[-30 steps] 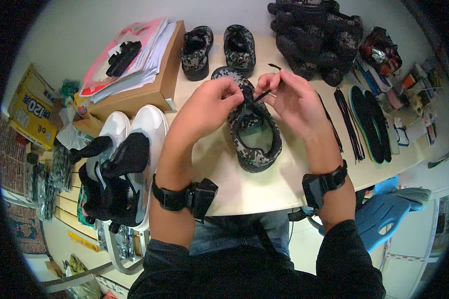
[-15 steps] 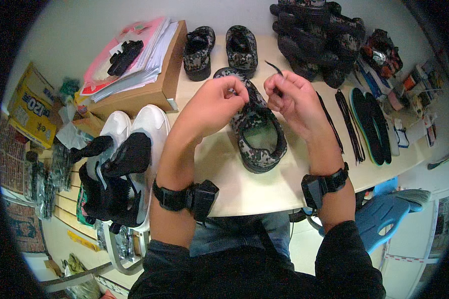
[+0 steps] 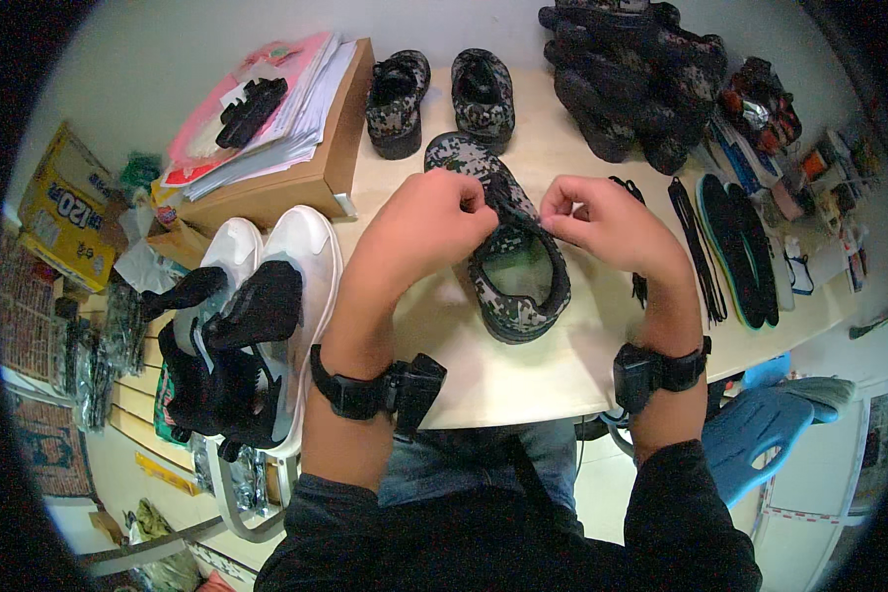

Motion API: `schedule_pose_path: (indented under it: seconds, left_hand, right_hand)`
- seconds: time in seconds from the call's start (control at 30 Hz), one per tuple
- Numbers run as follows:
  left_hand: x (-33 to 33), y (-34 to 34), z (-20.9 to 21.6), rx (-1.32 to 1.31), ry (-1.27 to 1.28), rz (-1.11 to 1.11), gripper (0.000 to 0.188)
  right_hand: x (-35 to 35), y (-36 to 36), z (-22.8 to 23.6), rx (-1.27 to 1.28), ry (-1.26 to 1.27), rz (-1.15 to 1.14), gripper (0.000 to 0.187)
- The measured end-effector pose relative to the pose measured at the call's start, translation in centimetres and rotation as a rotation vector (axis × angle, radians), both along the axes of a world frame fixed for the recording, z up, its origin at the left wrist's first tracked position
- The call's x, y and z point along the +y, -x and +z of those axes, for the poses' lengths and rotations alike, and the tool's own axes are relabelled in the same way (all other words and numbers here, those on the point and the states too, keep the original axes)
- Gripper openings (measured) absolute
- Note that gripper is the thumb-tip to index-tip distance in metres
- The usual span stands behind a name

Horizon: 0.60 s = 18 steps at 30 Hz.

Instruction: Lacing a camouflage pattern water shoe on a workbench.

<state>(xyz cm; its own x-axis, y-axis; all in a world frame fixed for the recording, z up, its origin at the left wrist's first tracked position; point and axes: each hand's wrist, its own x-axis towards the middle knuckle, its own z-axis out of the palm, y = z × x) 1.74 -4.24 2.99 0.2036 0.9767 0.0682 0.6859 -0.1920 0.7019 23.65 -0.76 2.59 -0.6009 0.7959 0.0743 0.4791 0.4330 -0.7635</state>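
Observation:
A grey-and-black camouflage shoe (image 3: 523,321) lies on the table in front of me, its toe pointing away and its opening toward me. At the left side of its lacing, my left hand (image 3: 432,222) is closed in a pinch; what sits in its fingertips is hidden. My right hand (image 3: 607,219) pinches at the right edge of the shoe's throat, where a dark shoelace (image 3: 515,209) runs to its fingertips. Both hands touch or nearly touch the shoe. A black band with a small box sits on each forearm.
Two matching shoes (image 3: 483,104) stand behind, with a pile of similar shoes (image 3: 631,79) at back right. Black laces (image 3: 696,252) and insoles (image 3: 738,252) lie on the right. On the left are white-and-black sneakers (image 3: 301,247) and a cardboard box (image 3: 257,209) bearing papers.
My right hand has come down from holding up a dark lace end and moved to the shoe's right edge. My left hand has shifted slightly right and nearer.

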Motion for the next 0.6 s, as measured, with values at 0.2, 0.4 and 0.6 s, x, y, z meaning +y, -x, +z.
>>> schedule_pose_path:
  seconds: [0.2,0.4,0.6]
  left_hand:
    - [-0.1,-0.4,-0.3,0.109,-0.115,0.014,0.021]
    - [-0.2,-0.5,-0.3,0.140,-0.120,0.058,0.021]
    - [-0.5,-0.9,0.0,0.199,-0.186,0.091,0.019]
  right_hand:
    - [0.0,-1.3,0.4,-0.166,0.086,0.025,0.013]
    - [-0.2,-1.1,1.1,-0.180,0.191,0.078,0.007]
    - [-0.1,-0.9,1.0,-0.076,0.271,0.175,0.010]
